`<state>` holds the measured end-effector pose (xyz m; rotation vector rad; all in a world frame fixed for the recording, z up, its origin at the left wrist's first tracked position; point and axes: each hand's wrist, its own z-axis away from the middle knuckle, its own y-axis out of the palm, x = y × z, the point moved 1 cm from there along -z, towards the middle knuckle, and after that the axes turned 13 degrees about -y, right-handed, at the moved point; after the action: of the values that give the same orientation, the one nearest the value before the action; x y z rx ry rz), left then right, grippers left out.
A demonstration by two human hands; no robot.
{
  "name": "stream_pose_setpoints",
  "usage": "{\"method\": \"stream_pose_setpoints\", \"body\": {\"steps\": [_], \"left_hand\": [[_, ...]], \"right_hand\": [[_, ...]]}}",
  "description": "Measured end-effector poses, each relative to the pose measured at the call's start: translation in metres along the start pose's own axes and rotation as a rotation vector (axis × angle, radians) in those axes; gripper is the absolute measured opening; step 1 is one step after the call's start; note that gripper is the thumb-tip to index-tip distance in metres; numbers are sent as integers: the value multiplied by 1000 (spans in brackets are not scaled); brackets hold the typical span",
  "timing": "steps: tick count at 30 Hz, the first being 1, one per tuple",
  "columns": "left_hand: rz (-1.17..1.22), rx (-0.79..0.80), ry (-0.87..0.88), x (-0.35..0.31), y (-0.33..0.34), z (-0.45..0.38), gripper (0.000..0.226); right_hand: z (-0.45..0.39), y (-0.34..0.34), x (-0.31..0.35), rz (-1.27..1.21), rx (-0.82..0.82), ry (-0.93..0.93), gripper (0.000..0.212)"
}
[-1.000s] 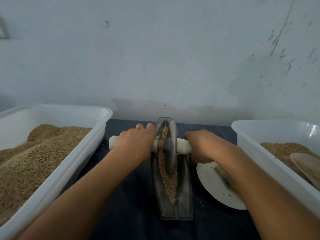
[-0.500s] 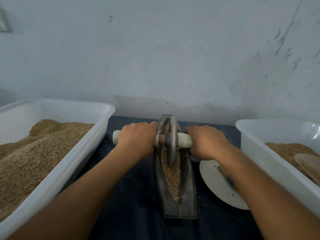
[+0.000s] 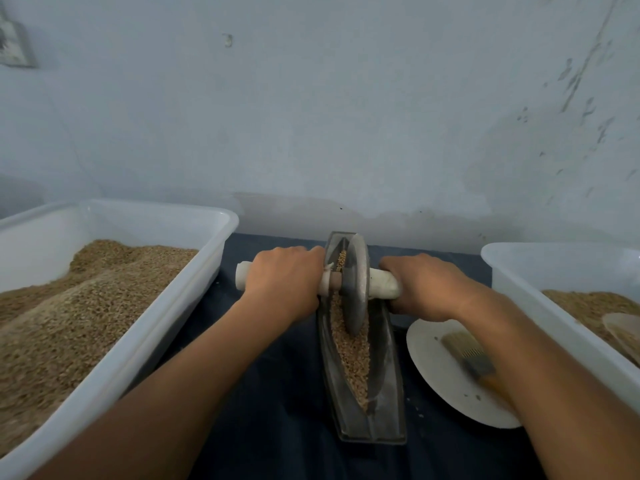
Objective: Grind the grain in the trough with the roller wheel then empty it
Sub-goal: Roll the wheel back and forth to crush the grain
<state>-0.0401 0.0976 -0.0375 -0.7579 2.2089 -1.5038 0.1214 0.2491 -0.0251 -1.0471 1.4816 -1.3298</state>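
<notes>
Cloth: a dark cloth [image 3: 284, 427] covers the table [image 3: 242, 459] under everything.
Trough: the metal trough [image 3: 388, 386] lies lengthwise at 6 o'clock from the wheel, its near end closest to the person, its far end towards the wall.
Grain: the grain [image 3: 351, 355] fills the trough's groove, from the near tip up past the wheel.
Plate: a white plate [image 3: 436, 379] sits at 3 o'clock of the trough, just beside it, with a brush [image 3: 467, 355] lying on it, partly under the right forearm.
Left bin: a white bin [image 3: 194, 271] heaped with grain stands at 9 o'clock.
Right bin: a second white bin [image 3: 526, 271] at 3 o'clock holds grain and a pale scoop-like piece.
Roller wheel: the roller wheel [image 3: 356, 289] stands upright in the groove, towards the far end.
Left hand: the left hand [image 3: 284, 282] is clenched round the handle at 9 o'clock of the wheel.
Right hand: the right hand [image 3: 422, 285] grasps the handle at 3 o'clock.
Wall: a pale, scuffed wall [image 3: 346, 116] rises at 12 o'clock.
</notes>
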Motion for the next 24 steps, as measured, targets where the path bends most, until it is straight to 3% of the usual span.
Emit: {"method": "stream_pose_setpoints", "body": {"steps": [16, 24], "left_hand": [[29, 88, -16, 1, -6, 0, 32], [-130, 181, -180, 2, -20, 4, 36]], "right_hand": [[4, 0, -9, 35, 19, 31, 32], [6, -4, -8, -40, 64, 32, 31]]}}
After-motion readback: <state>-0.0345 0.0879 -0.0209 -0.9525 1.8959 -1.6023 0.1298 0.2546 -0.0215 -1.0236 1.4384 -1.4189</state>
